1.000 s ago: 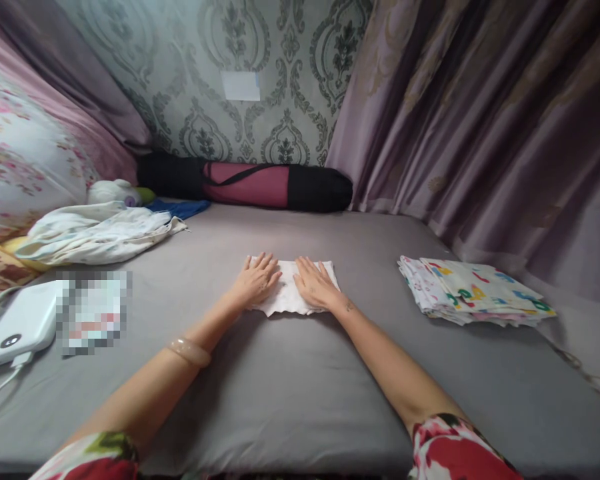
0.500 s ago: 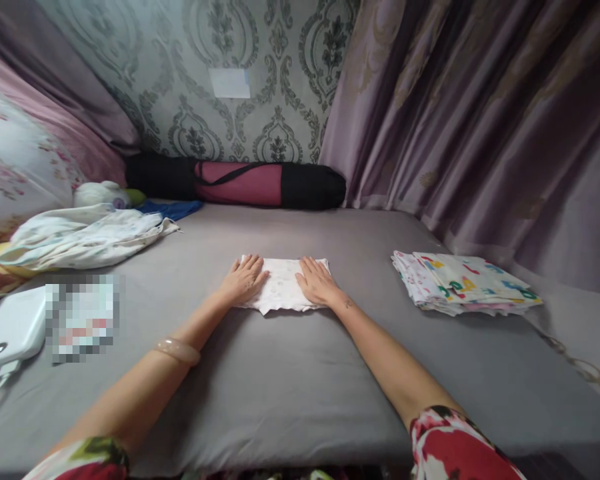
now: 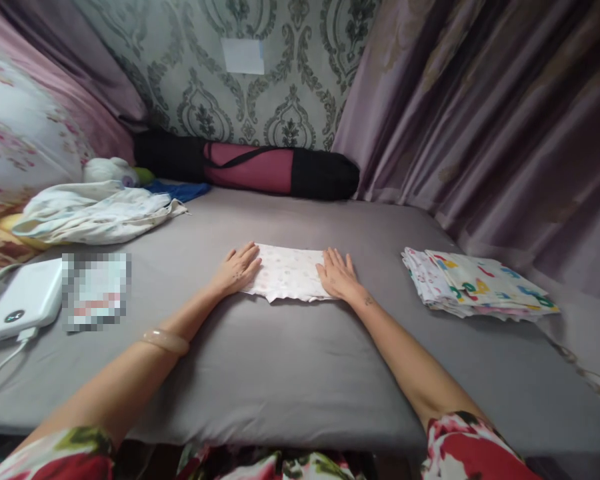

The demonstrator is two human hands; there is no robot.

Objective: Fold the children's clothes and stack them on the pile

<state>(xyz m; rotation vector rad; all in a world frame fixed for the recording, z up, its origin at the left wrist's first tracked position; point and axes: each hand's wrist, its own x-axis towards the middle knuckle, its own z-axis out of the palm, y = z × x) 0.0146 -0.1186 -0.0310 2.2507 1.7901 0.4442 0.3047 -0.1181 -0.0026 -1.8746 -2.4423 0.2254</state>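
Note:
A folded white cloth [image 3: 289, 275] with a faint print lies flat on the grey sheet, its near edge slightly wavy. My left hand [image 3: 237, 270] rests flat, fingers stretched, over the cloth's left edge. At the opposite edge, my right hand [image 3: 339, 275] lies palm down with its fingers extended, covering the right end. Neither hand grips the cloth; the parts of its side edges under the palms are hidden. A stack of folded printed cloths [image 3: 485, 283] sits to the right, apart from my right hand.
A grey-sheeted bed [image 3: 300, 373] spreads beneath everything. On the left are a white power bank [image 3: 27, 300] with a cable, a blurred-out packet [image 3: 99, 290] and a crumpled light cloth [image 3: 100, 213]. A long black and maroon bag [image 3: 250, 167] lies along the wall, beside purple curtains [image 3: 430, 107].
Both hands have slid outward, the left one leftward and the right one rightward, baring more of the cloth between them. The camera view has shifted slightly.

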